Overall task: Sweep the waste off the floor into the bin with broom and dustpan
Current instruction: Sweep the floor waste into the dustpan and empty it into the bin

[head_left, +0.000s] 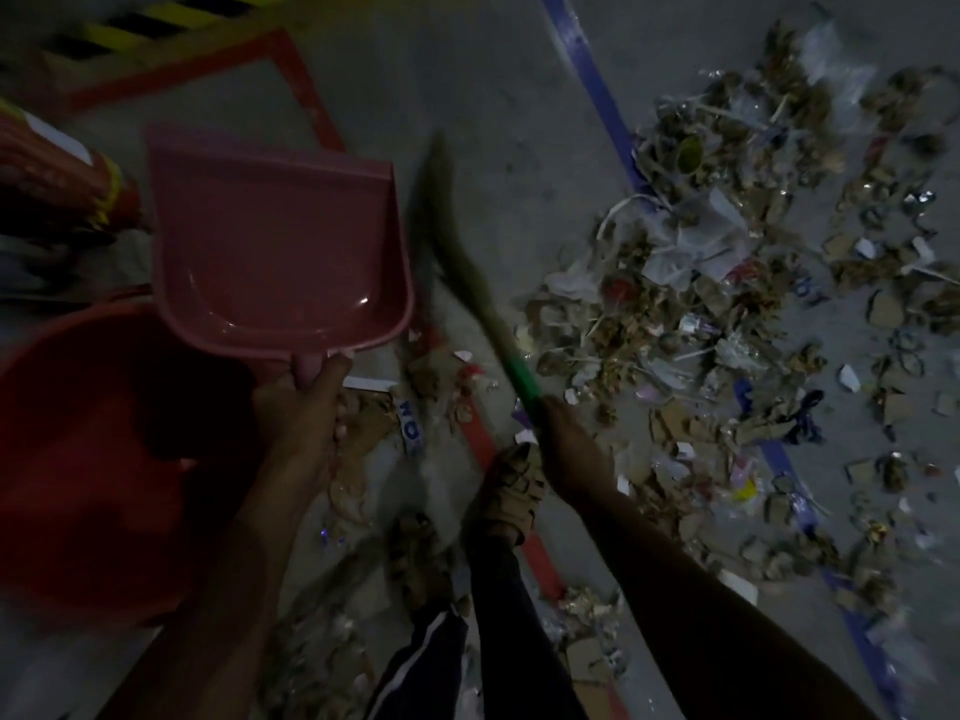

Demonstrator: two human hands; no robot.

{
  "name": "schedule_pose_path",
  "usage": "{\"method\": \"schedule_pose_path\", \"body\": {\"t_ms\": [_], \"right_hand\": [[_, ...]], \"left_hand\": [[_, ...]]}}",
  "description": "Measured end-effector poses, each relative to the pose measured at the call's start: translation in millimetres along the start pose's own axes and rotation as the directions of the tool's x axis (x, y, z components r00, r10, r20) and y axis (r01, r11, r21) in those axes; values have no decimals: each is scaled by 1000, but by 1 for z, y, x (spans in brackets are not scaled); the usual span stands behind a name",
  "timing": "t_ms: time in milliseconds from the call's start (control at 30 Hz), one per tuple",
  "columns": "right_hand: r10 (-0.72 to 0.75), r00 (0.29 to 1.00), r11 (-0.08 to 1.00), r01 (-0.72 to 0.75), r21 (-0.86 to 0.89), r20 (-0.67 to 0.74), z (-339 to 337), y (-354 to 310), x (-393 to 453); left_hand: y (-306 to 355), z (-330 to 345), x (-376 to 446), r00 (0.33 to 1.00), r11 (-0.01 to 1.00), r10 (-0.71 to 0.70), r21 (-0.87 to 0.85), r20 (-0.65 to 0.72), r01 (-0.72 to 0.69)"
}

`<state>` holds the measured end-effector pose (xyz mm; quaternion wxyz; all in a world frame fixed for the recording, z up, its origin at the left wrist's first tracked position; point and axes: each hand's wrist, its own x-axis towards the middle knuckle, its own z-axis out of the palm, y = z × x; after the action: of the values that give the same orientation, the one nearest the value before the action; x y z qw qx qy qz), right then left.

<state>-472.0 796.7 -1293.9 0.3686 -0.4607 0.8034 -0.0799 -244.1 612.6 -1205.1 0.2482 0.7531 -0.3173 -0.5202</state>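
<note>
The left hand [306, 407] reaches forward from a bare forearm, its grip curled tight round the short stub handle of the dustpan [275, 241], thumb laid along the top of the stub. The pan is pink moulded plastic, smooth and glossy, a broad scoop with raised side walls and a rounded back corner that catches a small highlight; it is held up off the floor with its hollow face turned to the camera, and nothing lies in it. Its lower edge overlaps the rim of the bin [98, 459], a round red plastic tub at the lower left, whose inside is too dark to read.

The right hand [563, 433] comes in on a long, straight arm from the lower right, its grip wrapped round the broom [467, 272] just below a bright green plastic band on the handle. The broom slants up and left from that hand, its soft olive brush head blurred, just beside the pan's right edge.

The waste [727, 304] lies spread over the grey concrete floor [467, 70], mostly to the right: crumpled brown scraps, torn card, limp white plastic and thin strips, with a smaller patch near the feet. A blue tape line [597, 80] runs under the heap, and a red tape line [306, 96] passes near a sandalled foot [511, 491].
</note>
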Motion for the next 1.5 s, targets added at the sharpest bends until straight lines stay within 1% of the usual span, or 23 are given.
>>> {"method": "schedule_pose_path", "body": {"t_ms": [67,167,233,267,367,433,500,567,667,733,767,833,900,967,1033,1100,1133,1200,1233,1267,1333,1367,1500], "right_hand": [[-57,995,998,58,-10,88,15,-24,3],[-100,959,983,136,-123,264,37,-40,4],[-80,936,975,145,-170,341,42,-39,-1],[-54,939,978,119,-174,339,39,-39,-7],[57,974,978,-11,-206,218,26,-20,-27],[151,981,960,-115,-255,125,11,-1,-41],[233,970,939,-206,-274,68,-3,20,-52],[315,949,920,-304,-248,6,-15,35,-57],[341,934,904,-356,-238,-102,-26,51,-54],[284,945,914,-318,-253,-163,-25,52,-57],[229,957,925,-272,-267,-179,-21,51,-62],[102,978,950,-149,-274,-181,-10,46,-67],[21,989,965,-59,-255,-148,5,42,-67],[-35,996,984,20,-179,-81,21,37,-73],[-136,991,984,136,-117,11,36,29,-79],[-248,961,963,258,-72,126,54,19,-86],[-267,944,959,281,-48,192,64,16,-90],[-327,897,929,363,-74,298,88,15,-98],[-335,877,919,384,-85,343,99,17,-102],[-301,874,927,362,-97,382,106,17,-106],[-223,887,954,284,-98,403,115,24,-108],[-196,899,963,252,-97,393,116,28,-108],[-190,932,939,264,-219,309,92,60,-103]], "left_hand": [[3,-8,0,1000,1000,-6,21,-26,7],[7,-19,-4,997,999,-34,-2,-63,34],[5,-25,-5,996,999,-47,-22,-73,46],[4,-28,-7,996,999,-50,-24,-71,48],[0,-38,-14,997,999,-38,-19,-67,36],[-4,-45,-22,997,999,-32,-8,-73,32],[-7,-48,-29,996,999,-39,-17,-76,38],[-12,-52,-34,994,998,-55,-47,-92,51],[-24,-59,-40,989,995,-67,-89,-131,55],[-36,-58,-48,986,995,-65,-89,-152,52],[-41,-58,-54,983,995,-63,-93,-170,47],[-53,-59,-69,976,987,-75,-154,-203,44],[-67,-55,-87,974,970,-93,-239,-208,41],[-82,-51,-108,971,961,-93,-276,-219,29],[-96,-51,-124,969,950,-109,-309,-223,36],[-111,-54,-137,956,940,-146,-337,-253,55],[-118,-55,-142,949,934,-157,-353,-272,53],[-132,-58,-149,937,919,-189,-389,-295,63],[-140,-61,-152,929,911,-208,-407,-305,70],[-148,-63,-154,922,902,-222,-427,-317,70],[-164,-68,-158,911,894,-233,-445,-340,63],[-171,-71,-160,907,896,-233,-439,-350,61],[-192,-83,-182,893,890,-254,-452,-371,65]]}}
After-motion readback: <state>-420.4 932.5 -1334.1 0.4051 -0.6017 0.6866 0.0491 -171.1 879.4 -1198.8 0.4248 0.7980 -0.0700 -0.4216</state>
